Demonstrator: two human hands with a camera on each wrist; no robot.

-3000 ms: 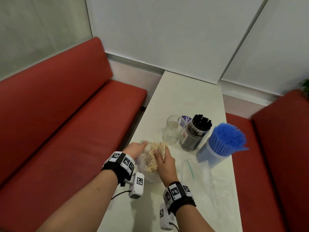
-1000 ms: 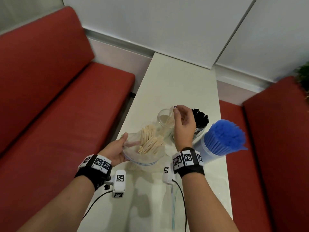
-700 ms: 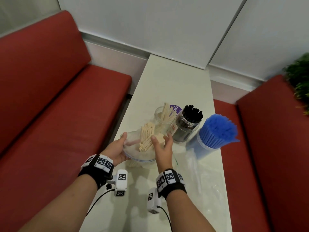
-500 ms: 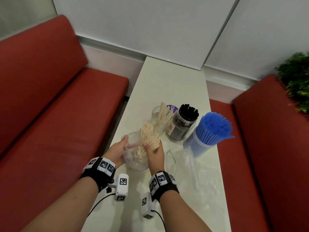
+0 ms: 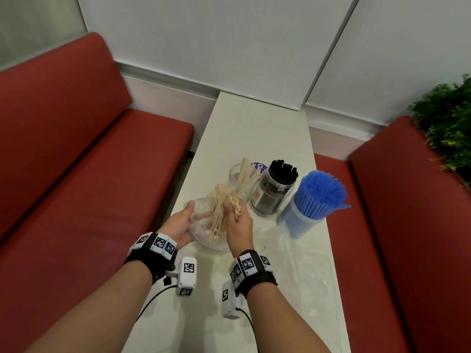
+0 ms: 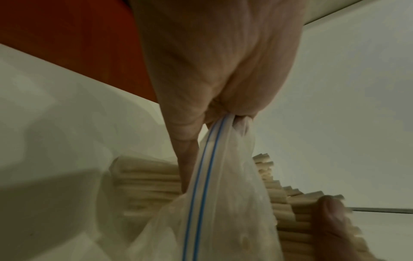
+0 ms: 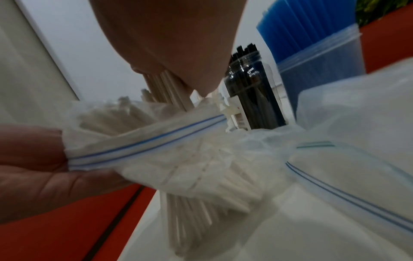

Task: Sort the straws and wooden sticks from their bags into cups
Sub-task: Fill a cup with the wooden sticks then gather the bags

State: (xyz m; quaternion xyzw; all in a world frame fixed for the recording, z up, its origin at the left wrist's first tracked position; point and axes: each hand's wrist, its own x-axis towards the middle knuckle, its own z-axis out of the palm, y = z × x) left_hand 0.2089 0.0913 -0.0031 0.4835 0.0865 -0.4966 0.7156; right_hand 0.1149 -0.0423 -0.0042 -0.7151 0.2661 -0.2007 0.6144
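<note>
A clear zip bag (image 5: 201, 220) of beige sticks (image 5: 219, 212) stands open on the white table (image 5: 254, 128). My left hand (image 5: 190, 212) pinches the bag's rim; the left wrist view shows the blue zip line (image 6: 208, 150) running out of that pinch. My right hand (image 5: 233, 210) reaches into the bag mouth and grips a bundle of the sticks (image 7: 165, 88), their tips poking above the fingers. Just behind stands a clear cup (image 5: 242, 182) holding a few sticks. A dark jar of black straws (image 5: 274, 194) and a cup of blue straws (image 5: 313, 207) stand to its right.
Empty clear zip bags (image 5: 305, 263) lie flat on the table right of my right wrist, also close up as an empty bag (image 7: 357, 167) in the right wrist view. Red benches (image 5: 89, 187) flank the narrow table. A green plant (image 5: 448, 128) is at the far right.
My right hand left a few sticks in the clear cup, came back to the bag and closed round a new bundle, now raised slightly. The left hand kept hold of the rim.
</note>
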